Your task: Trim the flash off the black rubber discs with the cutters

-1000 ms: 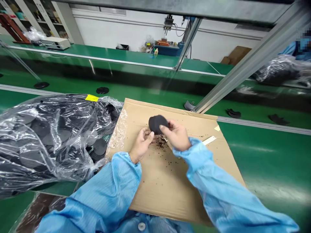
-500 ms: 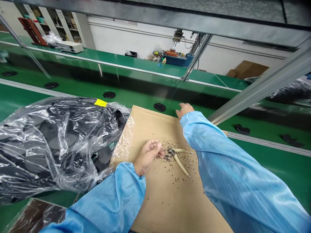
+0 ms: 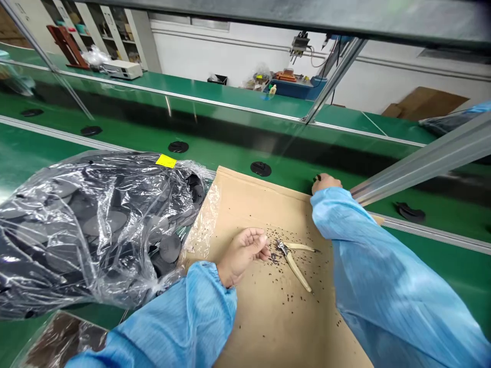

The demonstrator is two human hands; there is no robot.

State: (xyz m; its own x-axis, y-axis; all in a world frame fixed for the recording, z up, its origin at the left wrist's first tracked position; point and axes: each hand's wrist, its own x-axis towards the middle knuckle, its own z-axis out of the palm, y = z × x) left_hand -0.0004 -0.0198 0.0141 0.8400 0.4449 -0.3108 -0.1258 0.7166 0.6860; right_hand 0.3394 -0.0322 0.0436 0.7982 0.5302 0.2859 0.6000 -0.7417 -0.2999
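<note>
My left hand (image 3: 245, 253) rests palm-up over a brown cardboard sheet (image 3: 249, 197), its fingers loosely curled toward the thumb, and I see nothing in them. Just right of it lies a pair of nippers (image 3: 295, 268) with cream handles spread apart, among scattered small black bits. My right hand (image 3: 328, 181) is stretched past the cardboard's far edge, over the green belt. Its fingers are closed at the left side on a dark piece (image 3: 317, 178), mostly hidden by the hand. A flat round black part (image 3: 261, 168) lies on the belt left of this hand.
A large clear bag (image 3: 95, 225) of black discs, with a yellow label (image 3: 166, 161), lies on the left. More black parts (image 3: 178, 147) sit along the belt. A metal post (image 3: 425, 166) slants up right of my right hand. Another bagged item (image 3: 61, 340) is at lower left.
The view has shifted, so most things appear farther right. My right hand has moved a little right along the belt, and a dark piece now shows at its fingers. My left hand keeps its curled pose.
</note>
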